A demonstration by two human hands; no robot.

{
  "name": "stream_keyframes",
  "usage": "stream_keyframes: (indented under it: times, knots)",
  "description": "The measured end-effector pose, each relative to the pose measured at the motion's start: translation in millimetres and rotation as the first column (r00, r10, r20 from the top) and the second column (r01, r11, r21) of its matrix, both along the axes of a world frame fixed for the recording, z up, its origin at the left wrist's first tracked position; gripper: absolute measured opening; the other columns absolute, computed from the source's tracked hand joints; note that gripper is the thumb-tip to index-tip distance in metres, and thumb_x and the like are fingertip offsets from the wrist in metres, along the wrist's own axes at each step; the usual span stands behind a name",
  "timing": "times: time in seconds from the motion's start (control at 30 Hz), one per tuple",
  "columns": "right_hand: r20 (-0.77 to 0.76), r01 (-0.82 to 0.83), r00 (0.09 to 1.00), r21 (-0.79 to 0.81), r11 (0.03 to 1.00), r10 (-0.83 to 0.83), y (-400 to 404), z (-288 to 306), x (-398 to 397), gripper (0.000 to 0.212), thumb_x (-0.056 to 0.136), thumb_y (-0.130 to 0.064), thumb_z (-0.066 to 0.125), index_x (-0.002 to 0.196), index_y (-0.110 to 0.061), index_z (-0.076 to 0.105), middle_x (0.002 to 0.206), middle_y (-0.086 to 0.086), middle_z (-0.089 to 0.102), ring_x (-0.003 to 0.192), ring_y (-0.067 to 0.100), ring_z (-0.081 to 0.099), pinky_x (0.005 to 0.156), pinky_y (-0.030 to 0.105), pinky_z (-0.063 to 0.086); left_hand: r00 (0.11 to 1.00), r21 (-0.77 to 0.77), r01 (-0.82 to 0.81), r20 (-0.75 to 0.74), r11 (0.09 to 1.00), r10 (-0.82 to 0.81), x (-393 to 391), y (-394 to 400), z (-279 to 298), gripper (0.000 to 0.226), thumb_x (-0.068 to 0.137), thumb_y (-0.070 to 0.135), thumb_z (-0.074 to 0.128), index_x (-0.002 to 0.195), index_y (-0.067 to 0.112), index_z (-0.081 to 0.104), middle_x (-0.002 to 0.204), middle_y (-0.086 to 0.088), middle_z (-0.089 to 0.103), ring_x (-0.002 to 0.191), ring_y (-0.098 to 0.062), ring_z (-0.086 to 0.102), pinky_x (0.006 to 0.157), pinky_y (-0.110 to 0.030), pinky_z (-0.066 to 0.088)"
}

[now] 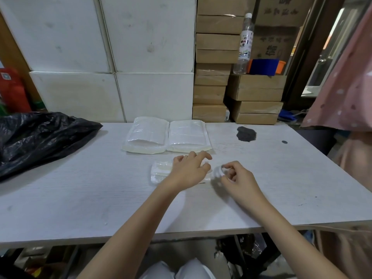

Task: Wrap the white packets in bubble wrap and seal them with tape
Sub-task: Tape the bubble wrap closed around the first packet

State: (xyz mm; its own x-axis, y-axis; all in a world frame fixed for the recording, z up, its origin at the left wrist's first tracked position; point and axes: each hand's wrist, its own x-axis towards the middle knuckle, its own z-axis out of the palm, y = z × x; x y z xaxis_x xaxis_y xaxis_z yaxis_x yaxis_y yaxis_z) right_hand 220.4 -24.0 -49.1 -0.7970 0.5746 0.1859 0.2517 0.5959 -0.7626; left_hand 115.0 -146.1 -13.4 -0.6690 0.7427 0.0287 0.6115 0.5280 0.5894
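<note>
Two packet stacks (167,136), one wrapped bundle (161,173), one tape roll (218,172)

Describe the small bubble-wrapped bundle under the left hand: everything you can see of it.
The bundle is a small flat parcel of clear bubble wrap with something white inside. It lies flat on the white table, just in front of the two stacks of white packets, not touching them. The left hand presses down on its right part, hiding that end; only the left end shows. The right hand holds a small roll of clear tape beside it.
</note>
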Motion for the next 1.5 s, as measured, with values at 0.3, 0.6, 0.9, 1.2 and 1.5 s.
stream_keyframes:
  times: [0.3,0.6,0.9,1.2,1.5]
  knots:
    - [0.356,-0.040,0.925,0.433,0.901,-0.129,-6,5,-18,0.020,0.086,-0.017,0.047,0.069,-0.010,0.053,0.089,0.009,0.051,0.098,0.031,0.051,0.077,0.032,0.039,0.993,0.076,-0.010,0.116,0.997,0.001,3,-10,11,0.042,0.094,0.006,0.032,0.131,0.015,0.051,0.136,-0.004,0.046,0.132,-0.020,0.029,0.112,-0.029,0.015]
    - [0.114,0.035,0.993,-0.223,0.974,-0.009,-23,21,-33,0.017,0.086,-0.025,0.065,0.080,-0.011,0.057,0.073,0.004,0.061,0.069,0.019,0.056,0.055,0.024,0.039,0.970,0.289,-0.104,0.239,0.952,0.034,-6,-9,-10,0.043,0.081,-0.002,0.042,0.115,0.020,0.055,0.117,0.001,0.057,0.122,-0.019,0.044,0.107,-0.034,0.035]
    - [0.022,0.024,1.000,-0.308,0.951,-0.018,-28,14,-33,0.014,0.083,-0.012,0.068,0.079,-0.012,0.054,0.071,0.004,0.054,0.068,0.019,0.052,0.058,0.023,0.039,0.603,0.647,-0.699,0.762,0.306,-0.236,-29,-84,38,0.017,0.088,-0.009,0.046,0.090,0.001,0.059,0.089,-0.014,0.061,0.088,-0.027,0.063,0.087,-0.035,0.053]
    - [0.173,0.009,0.980,0.443,0.896,-0.095,-55,32,-48,0.022,0.083,-0.002,0.049,0.100,-0.014,0.057,0.109,0.005,0.051,0.107,0.024,0.048,0.070,0.028,0.032,0.713,0.346,-0.590,0.646,0.729,0.270,-14,-124,-7,0.024,0.088,0.021,0.063,0.100,0.001,0.062,0.078,-0.005,0.062,0.062,-0.013,0.054,0.049,-0.020,0.045]
    - [-0.059,-0.085,0.986,0.636,0.767,0.158,-84,44,-63,0.009,0.071,-0.003,0.067,0.079,-0.007,0.068,0.081,0.009,0.060,0.079,0.032,0.059,0.066,0.034,0.043,0.726,0.437,-0.580,0.660,0.687,0.194,-11,-116,-13,0.013,0.090,0.009,0.058,0.094,-0.001,0.066,0.073,-0.004,0.065,0.056,-0.007,0.057,0.049,-0.015,0.046]
